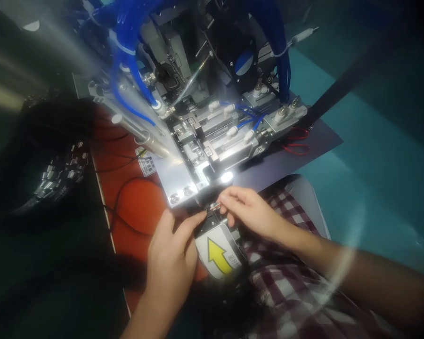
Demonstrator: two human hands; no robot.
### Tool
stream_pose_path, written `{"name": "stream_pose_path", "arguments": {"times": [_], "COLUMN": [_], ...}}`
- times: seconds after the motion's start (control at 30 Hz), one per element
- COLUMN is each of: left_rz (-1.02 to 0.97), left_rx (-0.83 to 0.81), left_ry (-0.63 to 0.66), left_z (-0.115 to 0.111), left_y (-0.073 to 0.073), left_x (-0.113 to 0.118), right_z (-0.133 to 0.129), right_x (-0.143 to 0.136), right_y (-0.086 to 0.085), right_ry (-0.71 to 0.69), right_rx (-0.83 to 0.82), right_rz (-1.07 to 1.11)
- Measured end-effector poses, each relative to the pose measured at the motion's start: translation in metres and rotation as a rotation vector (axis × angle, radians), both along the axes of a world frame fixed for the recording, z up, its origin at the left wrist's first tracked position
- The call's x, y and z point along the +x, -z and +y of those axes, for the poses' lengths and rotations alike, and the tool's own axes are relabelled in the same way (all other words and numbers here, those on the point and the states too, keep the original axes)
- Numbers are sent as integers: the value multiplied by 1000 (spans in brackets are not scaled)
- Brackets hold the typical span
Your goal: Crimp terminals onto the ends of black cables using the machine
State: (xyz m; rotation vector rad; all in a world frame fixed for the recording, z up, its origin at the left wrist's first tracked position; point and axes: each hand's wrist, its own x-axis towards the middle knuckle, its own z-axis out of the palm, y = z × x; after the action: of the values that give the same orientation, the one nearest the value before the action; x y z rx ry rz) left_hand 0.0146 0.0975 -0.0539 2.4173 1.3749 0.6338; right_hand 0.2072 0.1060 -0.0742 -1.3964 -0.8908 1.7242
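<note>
Just beyond the yellow arrow point(217, 255), 1 slim part point(215, 206), probably light, stiff and easily dropped, best held near its end, is pinched by the right hand point(250, 211), while the left hand's point(171, 254) grip beside it cannot be told.

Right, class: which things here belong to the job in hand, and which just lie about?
In the job:
left hand
right hand, pinching a small piece
machine

Seemingly lying about:
red loops, perhaps scissors handles
shiny pieces, use unclear
</note>
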Motion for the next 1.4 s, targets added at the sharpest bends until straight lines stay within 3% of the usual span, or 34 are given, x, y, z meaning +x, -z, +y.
{"name": "stream_pose_path", "arguments": {"times": [0.17,0.3,0.43,0.67,0.83,1.4], "left_rz": [-49,5,125,105,103,86], "left_rx": [-61,-46,-43,-70,9,51], "left_ry": [-53,-114,-8,99,108,68], "left_z": [2,1,4,3,-1,-2], "left_y": [-1,-6,-11,-7,-4,2], "left_x": [1,-1,-20,-56,-55,-51], "right_z": [-8,-6,-4,-5,-6,-6], "right_x": [-11,-11,-7,-8,-9,-10], "right_y": [3,3,1,2,2,1], "right_ry": [72,18,-10,10,22,18], "right_rx": [88,83,75,92,99,99], "right_rz": [13,-12,-28,-32,-37,-55]}}
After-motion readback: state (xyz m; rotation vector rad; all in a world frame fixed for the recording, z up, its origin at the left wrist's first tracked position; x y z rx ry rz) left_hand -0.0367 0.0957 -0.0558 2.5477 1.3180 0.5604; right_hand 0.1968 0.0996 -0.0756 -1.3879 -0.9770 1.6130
